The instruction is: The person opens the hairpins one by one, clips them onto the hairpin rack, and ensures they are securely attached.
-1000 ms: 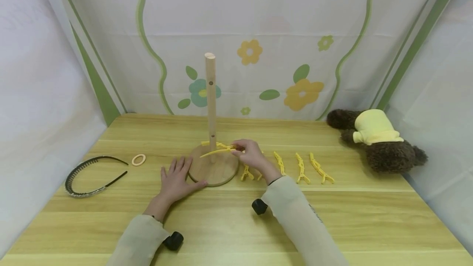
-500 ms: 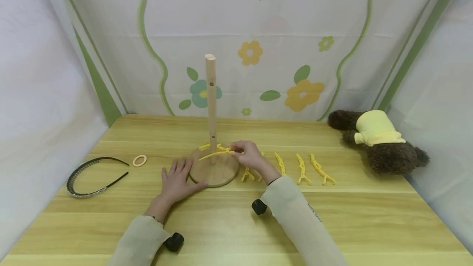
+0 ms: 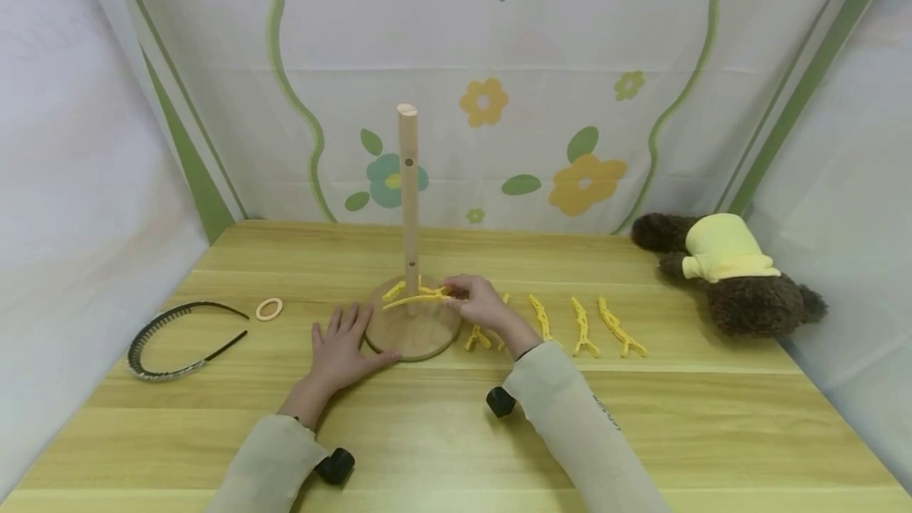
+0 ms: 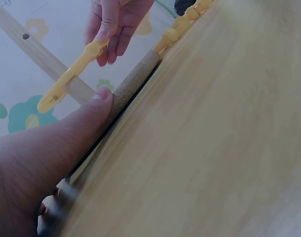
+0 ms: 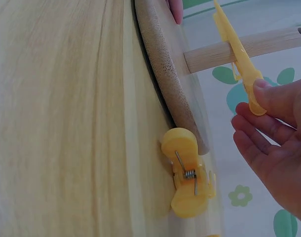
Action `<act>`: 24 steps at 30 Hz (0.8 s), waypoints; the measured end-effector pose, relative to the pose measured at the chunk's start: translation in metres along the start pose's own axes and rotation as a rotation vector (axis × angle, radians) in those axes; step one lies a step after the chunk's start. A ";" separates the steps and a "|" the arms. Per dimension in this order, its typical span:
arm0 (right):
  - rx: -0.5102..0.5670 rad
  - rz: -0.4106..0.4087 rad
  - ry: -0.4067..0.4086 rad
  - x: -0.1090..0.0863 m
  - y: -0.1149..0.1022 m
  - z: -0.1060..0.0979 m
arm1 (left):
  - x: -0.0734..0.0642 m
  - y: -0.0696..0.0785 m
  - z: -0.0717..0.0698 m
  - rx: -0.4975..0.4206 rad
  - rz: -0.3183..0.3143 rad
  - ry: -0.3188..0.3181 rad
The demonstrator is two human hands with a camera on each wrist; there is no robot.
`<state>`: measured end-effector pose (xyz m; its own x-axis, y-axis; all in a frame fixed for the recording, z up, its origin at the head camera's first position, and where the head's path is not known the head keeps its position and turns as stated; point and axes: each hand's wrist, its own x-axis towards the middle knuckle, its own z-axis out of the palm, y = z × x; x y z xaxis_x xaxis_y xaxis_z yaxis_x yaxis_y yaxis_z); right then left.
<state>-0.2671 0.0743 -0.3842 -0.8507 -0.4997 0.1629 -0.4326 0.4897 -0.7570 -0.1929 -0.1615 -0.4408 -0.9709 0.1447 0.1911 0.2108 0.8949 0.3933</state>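
My right hand (image 3: 480, 303) pinches the handle end of a yellow alligator hair clip (image 3: 416, 298) with thumb and forefinger. The clip's long arms lie on either side of the upright wooden post (image 3: 408, 204), low down near its foot. In the right wrist view, the clip (image 5: 242, 61) crosses the post, while my other fingers are spread loosely below the thumb. My left hand (image 3: 342, 347) lies with fingers spread at the left edge of the round wooden base (image 3: 427, 339), its thumb along the front rim.
Right of the base, several more yellow hair clips (image 3: 583, 327) lie in a row. A black toothed headband (image 3: 225, 346) and a pale ring (image 3: 265, 319) sit at left. A brown plush toy (image 3: 730, 248) in a yellow shirt lies far right, near the curtain.
The clip's far arm has come down and nearer the front arm at the post. My right hand has dropped very slightly; the left hand stays where it was.
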 end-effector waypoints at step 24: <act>-0.044 0.044 0.236 -0.073 0.005 -0.105 | 0.000 -0.002 0.002 -0.009 0.004 0.006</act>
<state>-0.2384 0.1884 -0.3328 -0.9131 -0.2990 0.2773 -0.4015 0.5408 -0.7391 -0.1932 -0.1624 -0.4431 -0.9694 0.1455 0.1980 0.2154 0.8906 0.4005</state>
